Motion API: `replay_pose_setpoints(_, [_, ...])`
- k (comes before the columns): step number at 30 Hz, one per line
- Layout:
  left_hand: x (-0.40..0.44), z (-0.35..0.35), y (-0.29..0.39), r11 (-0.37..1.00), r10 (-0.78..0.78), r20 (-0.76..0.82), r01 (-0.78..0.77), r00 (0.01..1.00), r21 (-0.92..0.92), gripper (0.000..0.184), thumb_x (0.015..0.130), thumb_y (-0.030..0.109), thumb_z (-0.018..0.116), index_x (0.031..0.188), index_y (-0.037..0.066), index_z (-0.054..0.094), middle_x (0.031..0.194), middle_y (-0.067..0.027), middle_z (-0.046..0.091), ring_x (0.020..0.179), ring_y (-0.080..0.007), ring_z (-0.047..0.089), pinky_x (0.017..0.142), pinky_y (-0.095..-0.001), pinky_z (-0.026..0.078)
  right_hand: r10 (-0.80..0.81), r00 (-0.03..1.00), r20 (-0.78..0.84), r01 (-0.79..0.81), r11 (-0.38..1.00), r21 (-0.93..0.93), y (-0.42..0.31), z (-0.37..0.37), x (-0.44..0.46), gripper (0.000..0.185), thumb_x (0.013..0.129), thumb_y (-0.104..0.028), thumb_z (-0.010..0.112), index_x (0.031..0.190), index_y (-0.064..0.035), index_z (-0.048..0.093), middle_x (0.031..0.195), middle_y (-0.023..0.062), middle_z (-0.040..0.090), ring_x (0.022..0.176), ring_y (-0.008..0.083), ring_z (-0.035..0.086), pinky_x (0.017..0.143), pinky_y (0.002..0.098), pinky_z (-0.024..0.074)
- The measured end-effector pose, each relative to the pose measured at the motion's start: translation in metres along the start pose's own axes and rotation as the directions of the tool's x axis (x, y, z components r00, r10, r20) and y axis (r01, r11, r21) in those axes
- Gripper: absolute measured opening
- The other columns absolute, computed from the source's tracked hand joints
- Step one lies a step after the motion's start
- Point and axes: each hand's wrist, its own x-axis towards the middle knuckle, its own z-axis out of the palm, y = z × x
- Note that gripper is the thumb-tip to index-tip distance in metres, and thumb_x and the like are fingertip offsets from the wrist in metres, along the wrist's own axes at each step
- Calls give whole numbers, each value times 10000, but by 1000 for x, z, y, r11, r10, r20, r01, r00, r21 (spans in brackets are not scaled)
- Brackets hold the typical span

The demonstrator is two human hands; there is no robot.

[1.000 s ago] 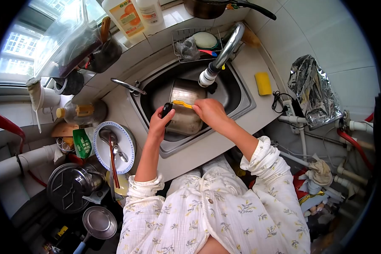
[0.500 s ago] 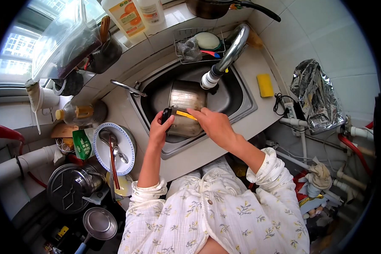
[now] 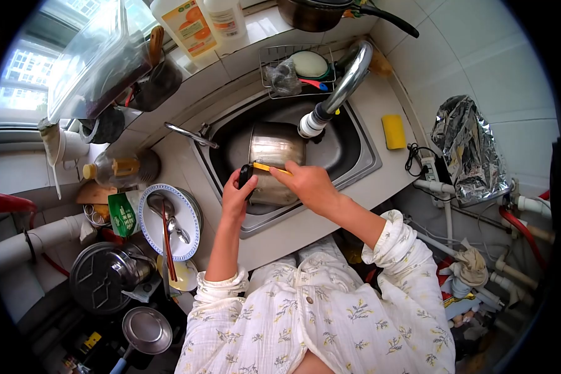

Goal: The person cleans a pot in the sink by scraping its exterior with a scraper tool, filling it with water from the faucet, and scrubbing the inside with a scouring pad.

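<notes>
A metal pot [image 3: 274,144] with a brownish, worn surface lies tilted in the steel sink [image 3: 369,163]. My left hand [image 3: 235,194] is closed around the pot's black handle [image 3: 246,174], on its near left side. In my right hand [image 3: 311,190] is a slim yellow tool [image 3: 265,167], whose exact kind I cannot make out. Its far end touches or nearly touches the black handle. Over the pot's right side hangs the white spout head [image 3: 311,124] of the tap; no water shows.
A yellow sponge [image 3: 393,131] lies on the counter right of the sink. Behind it, a wire rack [image 3: 298,56] holds a soap-like oval. To the left stand a blue-rimmed bowl [image 3: 148,232] with spoons and chopsticks, and an oil bottle [image 3: 119,168].
My right hand has moved a little left, bringing the yellow tool's tip from over the pot to the black handle. My left hand keeps its hold. The view has shifted slightly.
</notes>
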Motion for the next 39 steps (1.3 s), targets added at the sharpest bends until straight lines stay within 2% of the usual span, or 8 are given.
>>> replay_pose_setpoints(3, [-6, 5, 2, 999, 31, -8, -31, 999, 29, 466, 759, 181, 751, 1122, 3, 516, 962, -13, 577, 878, -90, 544, 797, -223, 423, -4, 998, 64, 4, 1000, 0, 10, -9, -10, 425, 750, -19, 540, 1167, -105, 556, 826, 81, 515, 589, 229, 584, 490, 328, 470])
replay_pose_setpoints(9, [-5, 14, 3, 997, 25, 4, -25, 1000, 77, 488, 745, 148, 755, 1139, 2, 507, 985, -21, 576, 908, -98, 540, 807, -230, 426, -76, 997, -15, 76, 997, 25, 6, 3, 4, 450, 735, -9, 544, 1171, -119, 571, 772, 55, 485, 585, 212, 562, 478, 321, 451])
replay_pose_setpoints(15, [-7, 10, 0, 998, 26, -29, -24, 999, 58, 500, 738, 144, 758, 1144, 2, 504, 996, -27, 575, 912, -102, 544, 806, -230, 431, -30, 995, 90, 28, 1000, 14, 20, -12, -13, 407, 750, -39, 547, 1153, -95, 560, 816, 75, 523, 572, 229, 581, 500, 329, 478])
replay_pose_setpoints(18, [-4, 11, -1, 995, 28, 8, -28, 1000, 96, 511, 735, 142, 758, 1152, 0, 499, 997, -28, 573, 912, -106, 544, 807, -235, 436, -80, 996, 30, 79, 996, 40, 14, 0, 2, 412, 750, -40, 549, 1157, -101, 563, 824, 78, 524, 585, 243, 582, 503, 333, 478])
replay_pose_setpoints(24, [-8, 3, -4, 997, 42, -25, -40, 999, 69, 543, 726, 152, 766, 1168, -3, 491, 1007, -30, 568, 927, -107, 539, 809, -238, 437, 120, 993, -21, -114, 978, 175, 30, -12, -17, 424, 736, -8, 577, 1136, -146, 593, 773, 75, 507, 598, 268, 558, 505, 349, 450])
replay_pose_setpoints(27, [-7, 1, -4, 998, 35, -15, -35, 999, 51, 551, 723, 158, 770, 1170, -4, 491, 1011, -31, 569, 934, -108, 539, 815, -238, 433, 84, 995, -61, -66, 966, 249, 33, -1, -7, 415, 734, 2, 596, 1124, -142, 599, 737, 77, 499, 593, 268, 558, 505, 363, 443])
replay_pose_setpoints(33, [-7, 5, 3, 999, 10, -4, -9, 1000, 38, 559, 717, 159, 774, 1172, -4, 494, 1018, -32, 569, 936, -112, 538, 841, -242, 421, 20, 999, 51, -27, 989, 146, 36, -7, 14, 352, 764, -24, 534, 1089, -134, 613, 774, 74, 534, 637, 268, 584, 527, 365, 465])
replay_pose_setpoints(39, [-4, 4, -2, 993, 30, -6, -29, 1000, 115, 539, 718, 146, 769, 1161, -2, 501, 1012, -34, 576, 932, -109, 538, 842, -239, 419, -20, 999, 39, 16, 993, 115, 39, -8, 5, 336, 772, -37, 533, 1081, -144, 611, 775, 68, 527, 623, 261, 583, 520, 359, 466])
